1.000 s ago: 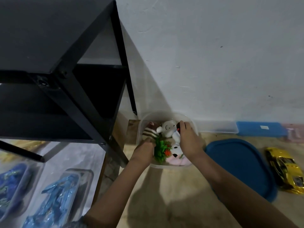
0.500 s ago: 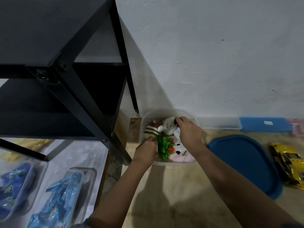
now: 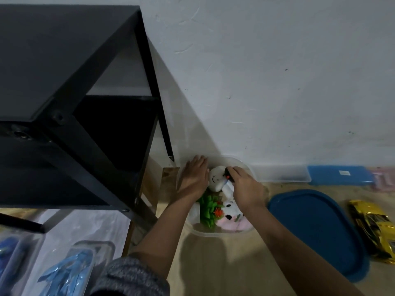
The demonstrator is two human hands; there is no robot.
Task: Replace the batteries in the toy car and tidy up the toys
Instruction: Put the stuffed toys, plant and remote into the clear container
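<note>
The tidying step is judged to be in hand: soft toys are being packed down into the round clear plastic tub (image 3: 205, 232). The left hand (image 3: 193, 178) is laid flat, fingers straight, on the contents at the tub's far-left side, just beside the white round-faced plush toy (image 3: 214, 178). The right hand (image 3: 245, 186) is curled at the fingertips round a small dark item with a red spot (image 3: 227, 173) — what it is cannot be told — held against the white plush on the side away from the left palm. Nearer the wrists lies a green leafy plastic toy (image 3: 208, 207). The shiny yellow toy car (image 3: 376, 229) lies on the floor well to the right of the right hand, beyond the dark blue plastic lid (image 3: 316, 227); its battery state cannot be seen. Next, the dark item would need tucking in and both hands lifting clear — then the lid, just beside the right forearm, would be fetched and pressed on.
</note>
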